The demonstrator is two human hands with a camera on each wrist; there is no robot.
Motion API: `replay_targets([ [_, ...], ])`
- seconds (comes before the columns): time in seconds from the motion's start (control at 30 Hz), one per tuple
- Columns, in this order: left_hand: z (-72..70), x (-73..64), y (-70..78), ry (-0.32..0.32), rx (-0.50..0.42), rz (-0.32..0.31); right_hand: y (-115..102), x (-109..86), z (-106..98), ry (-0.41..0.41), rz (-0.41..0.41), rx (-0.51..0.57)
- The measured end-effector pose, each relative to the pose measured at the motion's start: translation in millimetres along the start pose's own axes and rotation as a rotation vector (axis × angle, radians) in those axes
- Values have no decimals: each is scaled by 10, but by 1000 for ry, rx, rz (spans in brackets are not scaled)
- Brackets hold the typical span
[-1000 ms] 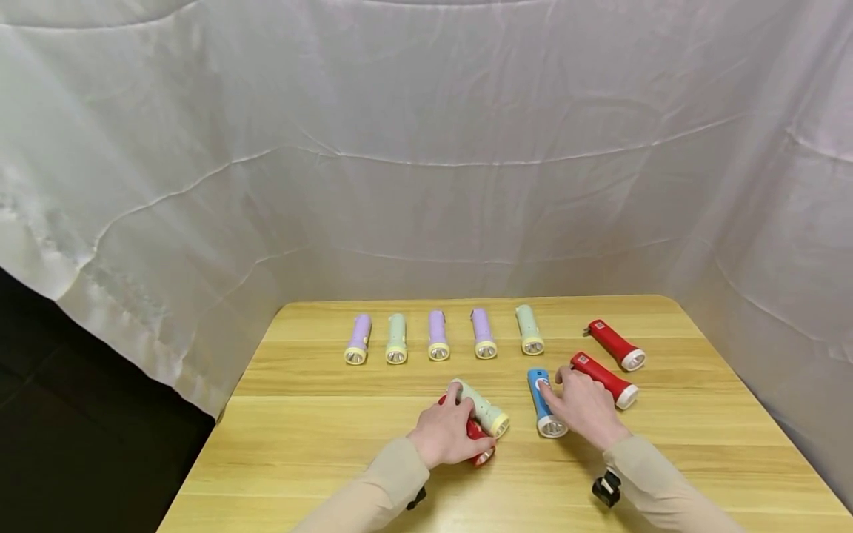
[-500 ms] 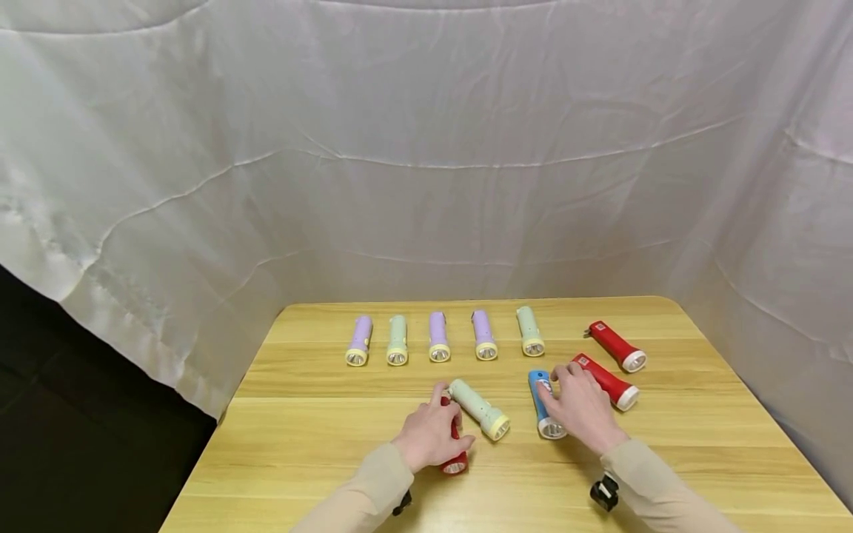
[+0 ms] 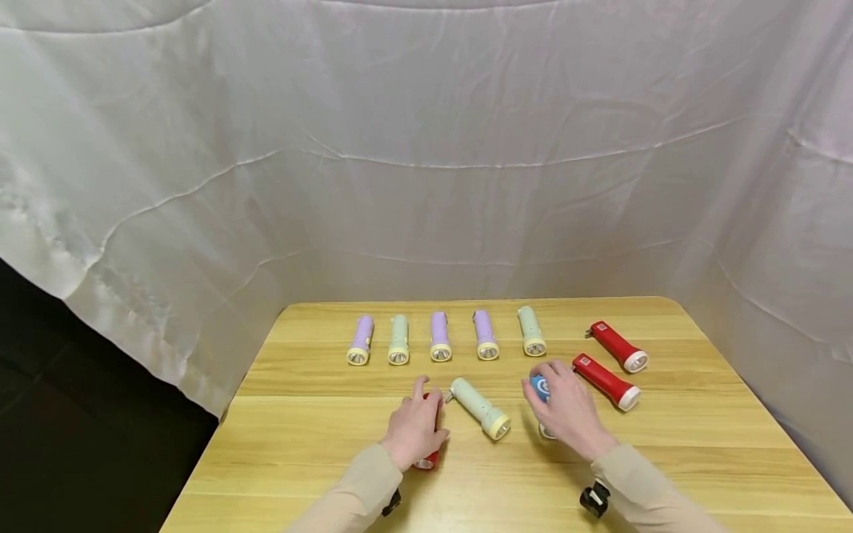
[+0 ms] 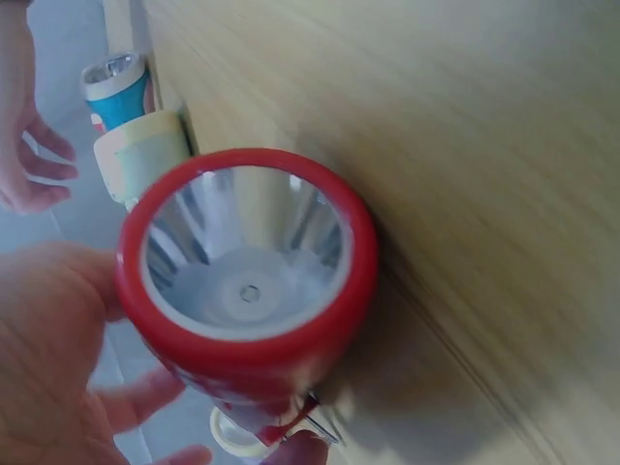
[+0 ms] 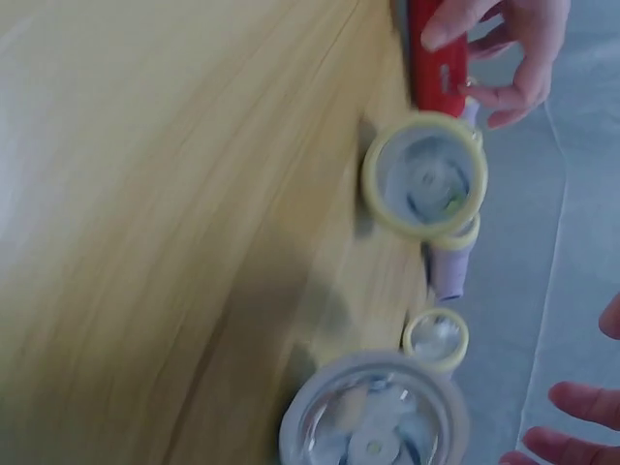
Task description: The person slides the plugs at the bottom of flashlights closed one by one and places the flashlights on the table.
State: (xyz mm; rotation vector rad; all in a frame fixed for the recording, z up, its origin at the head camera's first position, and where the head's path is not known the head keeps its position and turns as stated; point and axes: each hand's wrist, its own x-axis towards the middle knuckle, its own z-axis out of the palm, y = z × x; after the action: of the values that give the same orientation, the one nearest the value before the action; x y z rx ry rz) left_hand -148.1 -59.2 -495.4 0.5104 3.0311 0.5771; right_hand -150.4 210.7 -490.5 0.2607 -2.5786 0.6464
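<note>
The left hand (image 3: 413, 429) grips the all-red flashlight (image 4: 250, 291), thumb and fingers closed about the body; the lens end faces the person. This unit is at the front left of the tabletop (image 3: 300, 414). I cannot tell whether its full length bears on the wood.

The right hand (image 3: 565, 406) is positioned over the blue flashlight (image 3: 543, 388), fingers spread wide and loosely bent. The palm side is largely hidden; contact cannot be confirmed.

Between the two hands, the pale green flashlight (image 3: 480, 409) lies at a slant, touching neither. Just beyond the right hand lies a front white-headed flashlight (image 3: 606, 382) with a red body; behind it, roughly parallel, lies a rear white-headed flashlight (image 3: 618, 346), likewise red. Toward the far edge, a row of five flashlights (image 3: 440, 337), three purple and two green, points lens-first toward the person. A grey curtain (image 3: 426, 200) hangs behind.
</note>
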Motion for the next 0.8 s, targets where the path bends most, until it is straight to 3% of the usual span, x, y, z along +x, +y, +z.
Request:
replay_targets([
  [0.2, 12, 28, -18, -10, 63, -143, -110, -3, 41, 13, -2, 83],
  [0.4, -15, 37, -4, -86, 122, -265, -188, -6, 86, -38, 10, 137],
  [0.57, -36, 39, 6, -140, 83, -290, -223, -20, 109, -67, 24, 156],
  [0.8, -39, 51, -42, -151, -8, -273, -236, -31, 118, -73, 33, 164],
])
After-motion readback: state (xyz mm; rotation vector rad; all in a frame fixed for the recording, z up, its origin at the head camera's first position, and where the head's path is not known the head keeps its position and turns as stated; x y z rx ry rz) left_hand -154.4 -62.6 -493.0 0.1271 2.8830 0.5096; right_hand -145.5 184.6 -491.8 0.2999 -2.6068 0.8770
